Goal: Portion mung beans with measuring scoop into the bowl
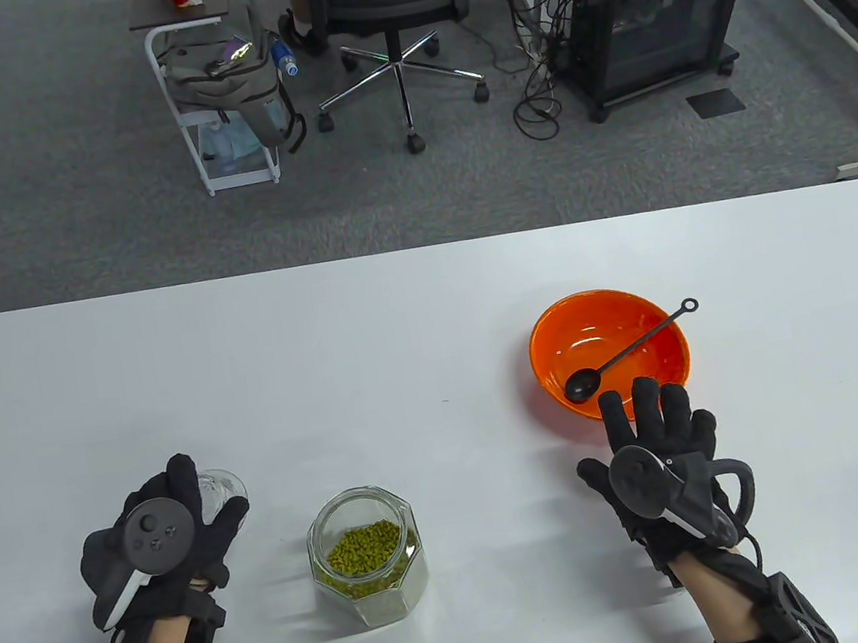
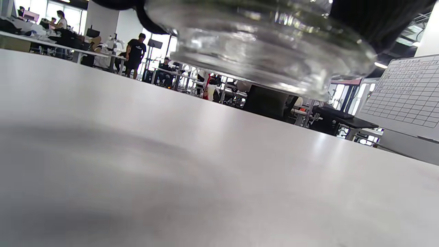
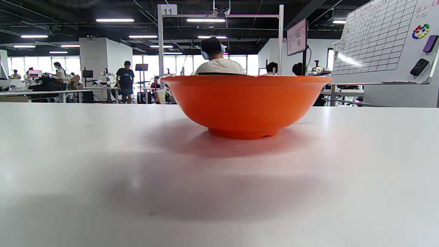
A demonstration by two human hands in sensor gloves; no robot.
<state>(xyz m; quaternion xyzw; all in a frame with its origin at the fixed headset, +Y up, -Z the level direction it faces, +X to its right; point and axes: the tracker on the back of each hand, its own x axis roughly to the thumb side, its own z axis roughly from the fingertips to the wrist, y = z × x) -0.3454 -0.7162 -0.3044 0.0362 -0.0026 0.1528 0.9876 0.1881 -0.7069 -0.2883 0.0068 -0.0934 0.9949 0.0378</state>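
Table view: left hand (image 1: 164, 542) fingers gripped the glass lid (image 1: 220, 489), freeing the bean jar (image 1: 367, 556) at lower centre; right hand (image 1: 659, 456) fingers, spread, reached toward the scoop (image 1: 620, 357) in the orange bowl (image 1: 552, 335). Left wrist view: lid above bench (image 2: 171, 171). Right wrist view: bowl centred.

A white table (image 1: 413, 324) is filling the lower part of the table view. An open glass jar (image 1: 367, 556) of green mung beans is standing at lower centre, and an orange bowl (image 1: 612, 362) is sitting right of centre.
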